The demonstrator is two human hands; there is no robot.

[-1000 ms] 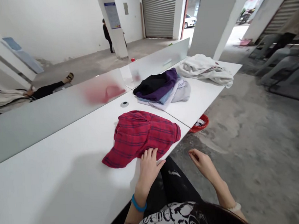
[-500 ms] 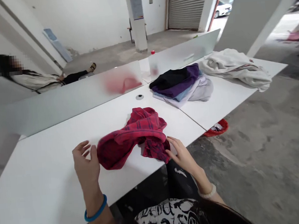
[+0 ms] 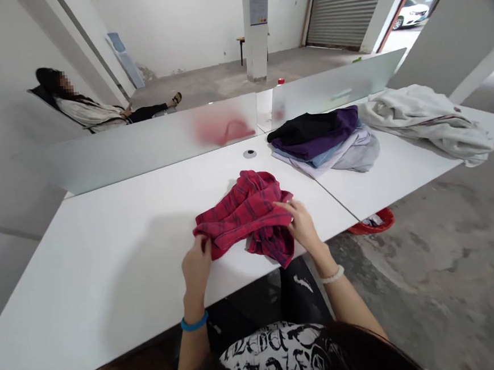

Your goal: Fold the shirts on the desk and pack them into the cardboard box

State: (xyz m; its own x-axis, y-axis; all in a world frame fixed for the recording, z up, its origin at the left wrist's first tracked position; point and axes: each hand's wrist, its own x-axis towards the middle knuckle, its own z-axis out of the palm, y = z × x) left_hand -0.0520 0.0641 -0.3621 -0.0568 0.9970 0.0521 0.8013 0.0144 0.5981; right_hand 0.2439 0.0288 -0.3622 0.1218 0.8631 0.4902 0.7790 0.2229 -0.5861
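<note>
A crumpled red plaid shirt with dark checks lies in front of me on the white table. My left hand, a blue band at its wrist, pinches the shirt's left near edge. At the right end of the cloth, my right hand grips the edge between thumb and fingers; a pale bracelet circles that wrist. Part of the shirt hangs in a loose bunch near the table's front edge, below my right hand.
Folded clothes in black, purple, blue and grey are piled to the right. Beyond them lies a heap of whitish garments. A frosted divider runs behind; a person sits past it. A red basket stands below the table.
My left hand has moved in from beside the shirt and closed on its edge. My right hand has taken hold of the other end. The cloth's open left part has flattened.
</note>
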